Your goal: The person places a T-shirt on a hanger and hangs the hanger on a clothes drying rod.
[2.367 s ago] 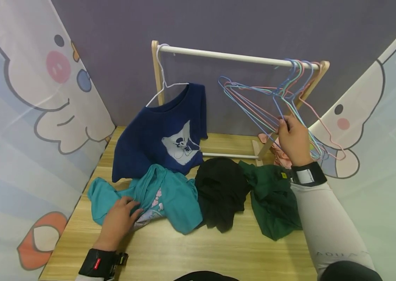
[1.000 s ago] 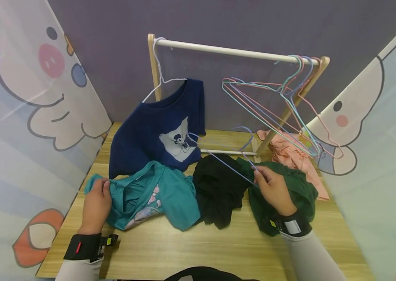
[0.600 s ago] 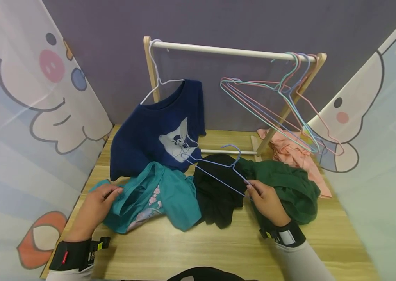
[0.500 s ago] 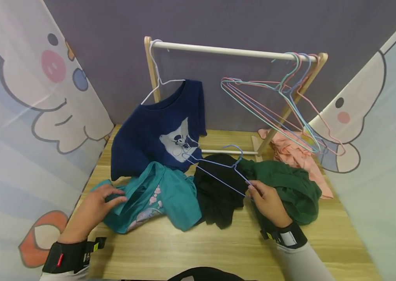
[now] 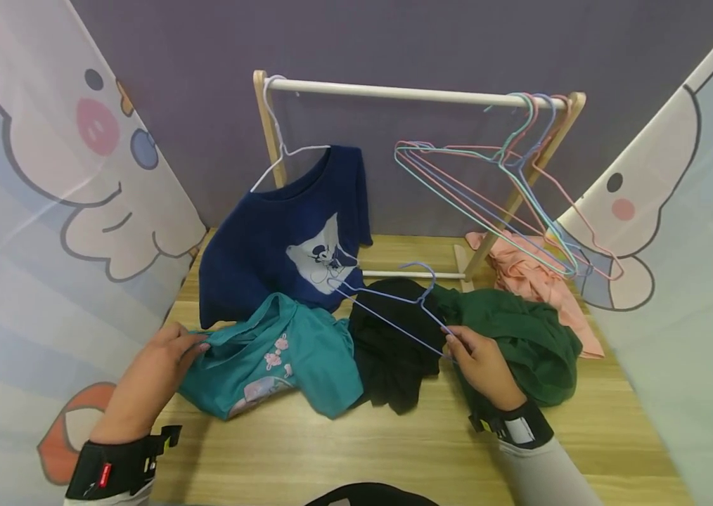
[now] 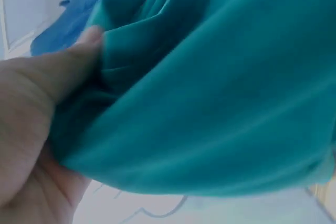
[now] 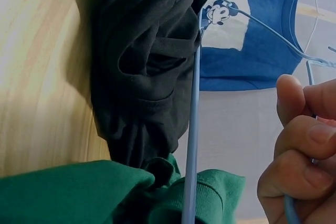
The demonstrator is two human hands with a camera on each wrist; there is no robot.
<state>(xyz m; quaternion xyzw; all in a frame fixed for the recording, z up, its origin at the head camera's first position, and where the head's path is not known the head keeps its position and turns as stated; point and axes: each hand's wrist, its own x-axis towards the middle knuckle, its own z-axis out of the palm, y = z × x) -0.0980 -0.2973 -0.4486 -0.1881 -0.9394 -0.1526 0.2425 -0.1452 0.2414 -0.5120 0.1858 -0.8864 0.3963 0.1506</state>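
My left hand [image 5: 157, 365] pinches the left edge of a crumpled teal shirt [image 5: 325, 365] with pink flower prints. In the left wrist view the shirt's fabric [image 6: 220, 103] is lifted between thumb and fingers, and its neckline gapes. My right hand [image 5: 486, 362] grips one arm of a periwinkle wire hanger [image 5: 421, 301], held above a black garment [image 5: 394, 358]. The right wrist view shows fingers [image 7: 294, 142] curled round the hanger, its lower bar [image 7: 192, 129] passing in front of the black cloth. The hanger's far end points at the teal shirt, with no garment on it.
A rack with a white rail [image 5: 388, 91] stands behind. A navy shirt [image 5: 268, 246] hangs from a white hanger [image 5: 283, 151] at its left; several pastel hangers [image 5: 508, 158] hang at its right. A green garment [image 5: 515, 337] and a pink one [image 5: 540, 288] lie on the wooden table [image 5: 331, 457].
My right hand has taken the periwinkle hanger off the rack and brought it down to the clothes. My left hand has shifted left along the teal shirt, let go, and now pinches its edge again.
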